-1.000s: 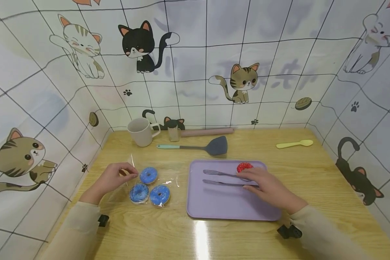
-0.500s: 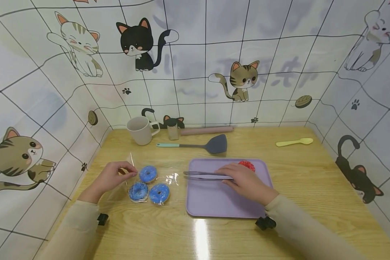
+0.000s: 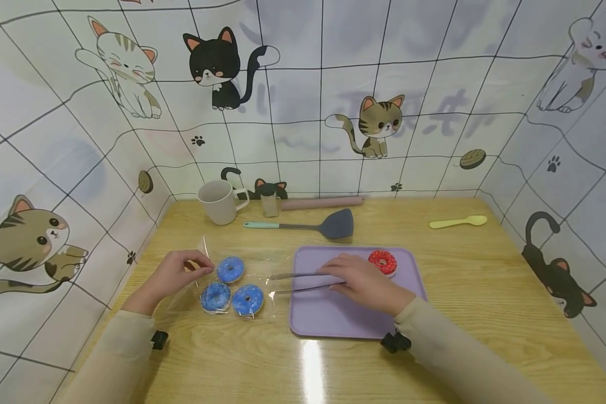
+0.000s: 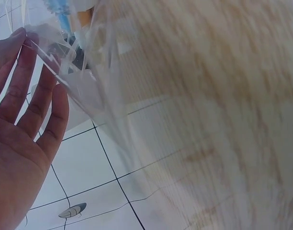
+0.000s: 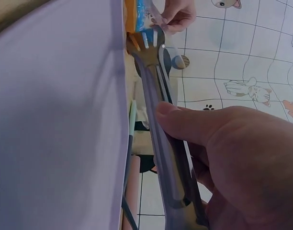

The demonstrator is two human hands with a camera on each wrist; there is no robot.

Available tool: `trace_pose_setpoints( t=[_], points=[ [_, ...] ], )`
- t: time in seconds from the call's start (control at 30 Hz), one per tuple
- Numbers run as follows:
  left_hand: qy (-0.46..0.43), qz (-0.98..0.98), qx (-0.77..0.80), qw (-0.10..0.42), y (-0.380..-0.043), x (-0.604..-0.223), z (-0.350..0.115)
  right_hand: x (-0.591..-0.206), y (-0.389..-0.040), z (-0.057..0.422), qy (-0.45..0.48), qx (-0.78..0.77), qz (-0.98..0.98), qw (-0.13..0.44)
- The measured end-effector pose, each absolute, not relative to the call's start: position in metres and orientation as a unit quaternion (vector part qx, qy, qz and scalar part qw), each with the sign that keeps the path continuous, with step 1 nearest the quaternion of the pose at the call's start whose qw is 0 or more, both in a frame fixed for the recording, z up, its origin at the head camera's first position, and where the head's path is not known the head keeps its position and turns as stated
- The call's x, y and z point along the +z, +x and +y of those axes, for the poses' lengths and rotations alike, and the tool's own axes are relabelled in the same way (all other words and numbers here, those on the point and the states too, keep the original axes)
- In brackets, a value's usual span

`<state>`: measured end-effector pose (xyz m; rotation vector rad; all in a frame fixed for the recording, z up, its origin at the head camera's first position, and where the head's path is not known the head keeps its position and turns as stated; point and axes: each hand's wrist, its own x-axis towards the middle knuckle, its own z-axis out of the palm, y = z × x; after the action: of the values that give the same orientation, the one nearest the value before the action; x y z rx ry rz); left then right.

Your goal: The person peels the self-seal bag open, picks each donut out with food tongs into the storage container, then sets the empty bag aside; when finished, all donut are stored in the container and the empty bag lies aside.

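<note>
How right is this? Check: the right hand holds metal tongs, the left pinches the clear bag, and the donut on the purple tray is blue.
Not quite: the head view shows the donut on the purple tray is red, not blue. The right hand holds metal tongs and the left hand pinches the clear bag.

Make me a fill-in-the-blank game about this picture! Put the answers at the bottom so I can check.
1. The ____ hand holds the metal tongs.
2. The donut on the purple tray is ____.
3. Beside the left hand, which pinches clear plastic, lie ____ blue donuts.

Missing words: right; red; three
</note>
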<state>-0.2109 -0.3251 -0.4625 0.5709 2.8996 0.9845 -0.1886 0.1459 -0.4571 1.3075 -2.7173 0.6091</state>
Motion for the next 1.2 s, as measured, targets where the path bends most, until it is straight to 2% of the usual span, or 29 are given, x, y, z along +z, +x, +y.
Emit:
trace_pose_setpoints(
  t=[0.7,1.0,1.2],
  points=[
    [0.177,0.932,0.316,0.02,-0.215,-0.466,-0.325,-0.465,-0.204,0.12,0.457,0.208,-0.864,-0.046],
    [0.182,0.929,0.323,0.022,-0.214,-0.466,-0.325,-0.471,-0.206,0.111,0.466,0.196,-0.861,-0.058],
    [0.184,0.928,0.323,0.017,-0.213,-0.468,-0.326,-0.474,-0.202,0.111,0.47,0.198,-0.859,-0.047]
  ],
)
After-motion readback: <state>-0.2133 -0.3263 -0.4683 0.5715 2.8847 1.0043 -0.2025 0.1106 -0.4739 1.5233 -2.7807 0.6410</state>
